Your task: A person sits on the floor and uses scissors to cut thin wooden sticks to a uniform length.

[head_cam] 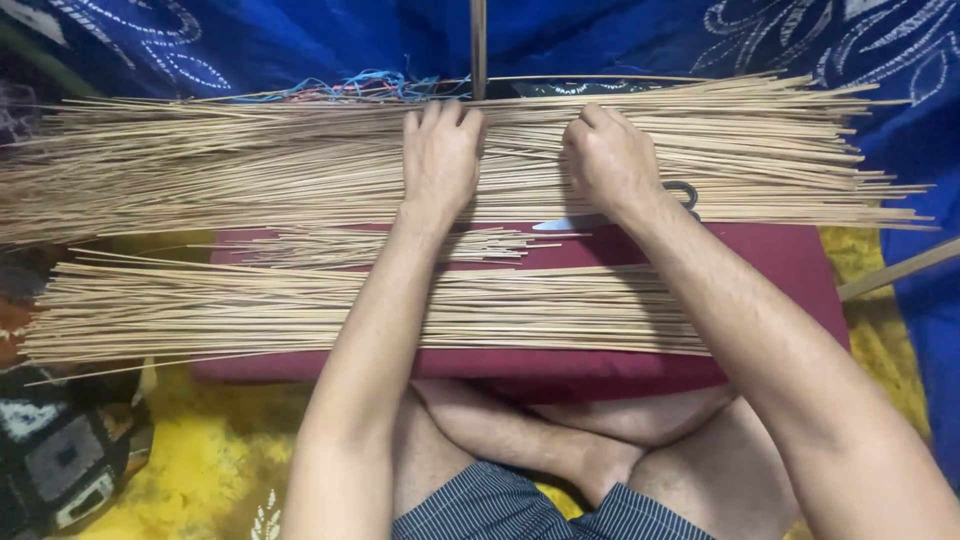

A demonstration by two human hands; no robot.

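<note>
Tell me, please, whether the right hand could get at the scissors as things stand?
Probably yes. The scissors lie on the red cushion just under the right hand, partly hidden by the wrist and the far bundle of sticks; only those sticks overlap them.

Tan sticks (300, 160), maroon cushion (780, 265) (blue patterned cloth (830, 40) behind).

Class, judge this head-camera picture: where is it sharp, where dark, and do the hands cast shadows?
Head view: even, soft light; left hand and right hand sharp on the far stick bundle; faint forearm shadows on the maroon cushion; left corners dim.
</note>
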